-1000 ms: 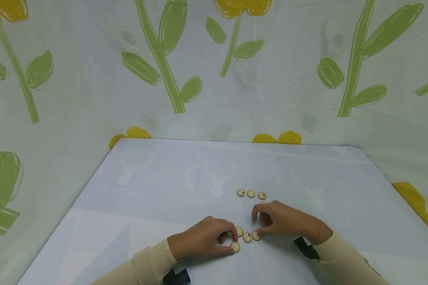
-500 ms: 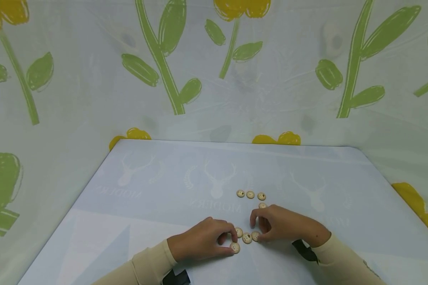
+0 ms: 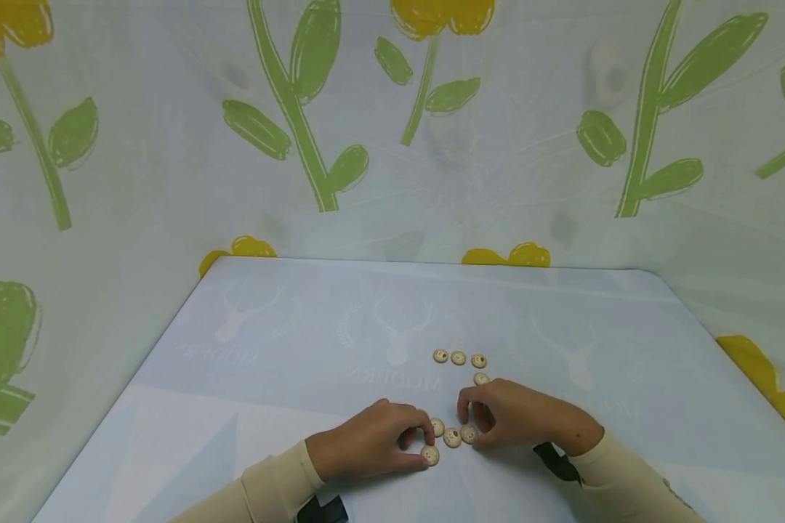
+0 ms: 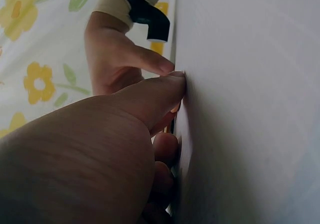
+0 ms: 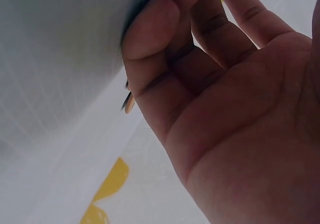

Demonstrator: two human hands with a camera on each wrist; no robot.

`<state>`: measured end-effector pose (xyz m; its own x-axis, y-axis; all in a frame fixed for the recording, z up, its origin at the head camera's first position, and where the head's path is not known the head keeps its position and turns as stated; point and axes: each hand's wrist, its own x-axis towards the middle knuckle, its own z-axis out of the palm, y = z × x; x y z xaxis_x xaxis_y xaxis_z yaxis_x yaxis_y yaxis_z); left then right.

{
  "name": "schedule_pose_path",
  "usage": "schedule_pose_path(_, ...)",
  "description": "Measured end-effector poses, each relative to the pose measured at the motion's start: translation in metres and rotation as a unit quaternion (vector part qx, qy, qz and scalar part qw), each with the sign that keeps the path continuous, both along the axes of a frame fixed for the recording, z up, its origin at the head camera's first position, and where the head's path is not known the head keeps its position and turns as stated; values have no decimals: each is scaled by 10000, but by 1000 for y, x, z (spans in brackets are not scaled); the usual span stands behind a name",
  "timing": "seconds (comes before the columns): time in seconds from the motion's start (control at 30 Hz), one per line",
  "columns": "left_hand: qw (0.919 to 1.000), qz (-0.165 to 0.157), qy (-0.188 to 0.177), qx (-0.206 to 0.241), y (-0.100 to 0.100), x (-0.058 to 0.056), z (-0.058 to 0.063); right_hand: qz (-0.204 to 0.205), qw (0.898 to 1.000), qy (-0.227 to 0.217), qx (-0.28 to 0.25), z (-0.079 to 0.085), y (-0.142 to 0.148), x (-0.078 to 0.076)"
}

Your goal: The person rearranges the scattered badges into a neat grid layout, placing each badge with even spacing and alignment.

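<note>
Tan, face-printed round discs (image 3: 452,437) lie on the pale bench (image 3: 301,327) I watch from afar. I see the left hand (image 3: 379,439) pinching one between thumb and forefinger, and the right hand (image 3: 517,414) pinching another likewise. Two more sit between the hands; four lie beyond the right hand.

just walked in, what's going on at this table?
A person is handling small round discs with both hands on the table. The left hand pinches the nearest disc. The right hand is curled at another disc; its grip on it is unclear. Two more discs lie close by. Farther off, three discs form a row, with one single disc just nearer than its right end.
</note>
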<state>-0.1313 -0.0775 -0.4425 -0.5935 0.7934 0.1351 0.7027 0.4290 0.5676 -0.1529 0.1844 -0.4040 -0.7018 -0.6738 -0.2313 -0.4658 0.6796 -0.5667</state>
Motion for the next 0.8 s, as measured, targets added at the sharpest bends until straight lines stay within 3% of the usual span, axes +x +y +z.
schedule_pose_path(0.8,10000,5,-75,-9,0,0,0,-94,9998,145,115,-2,-3,2)
